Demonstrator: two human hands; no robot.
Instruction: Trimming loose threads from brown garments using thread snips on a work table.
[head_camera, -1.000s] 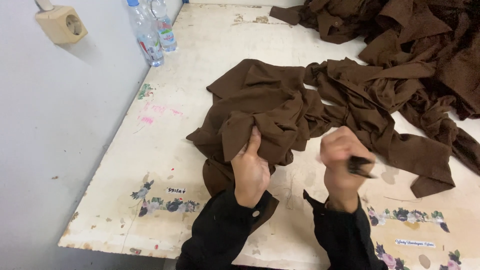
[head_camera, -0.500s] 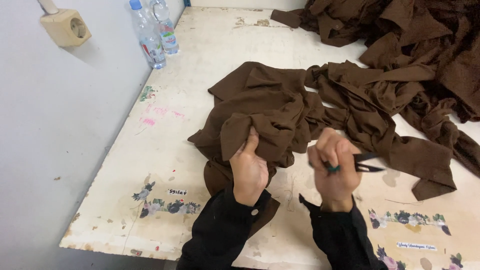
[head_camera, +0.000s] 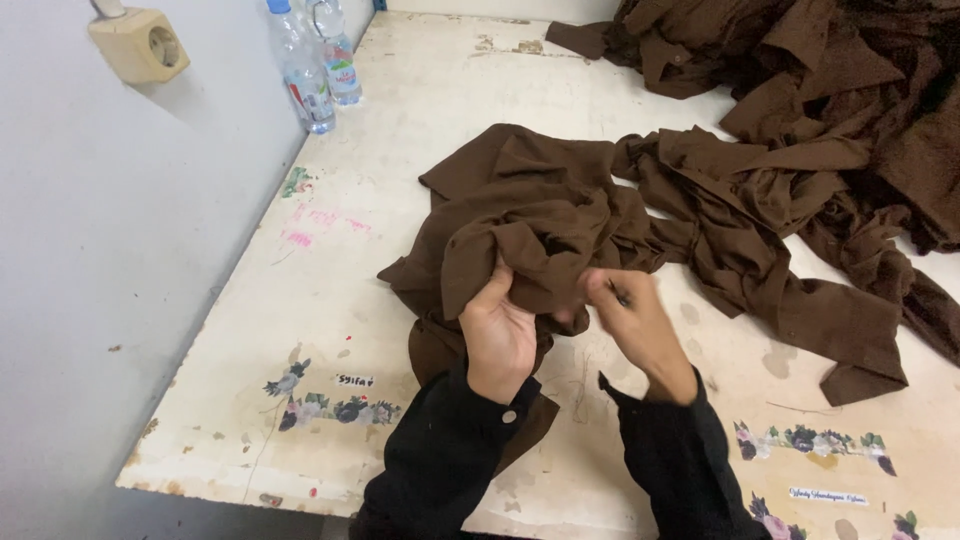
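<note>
A left hand (head_camera: 500, 335) pinches a fold of brown garment (head_camera: 540, 225) taut while the right hand (head_camera: 630, 320), gripping a small dark tool, works close beside it.

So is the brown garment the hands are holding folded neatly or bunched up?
Bunched up. The brown garment lies crumpled in loose folds on the table, with the left hand gripping a gathered edge and the right hand pinching beside it.
</note>
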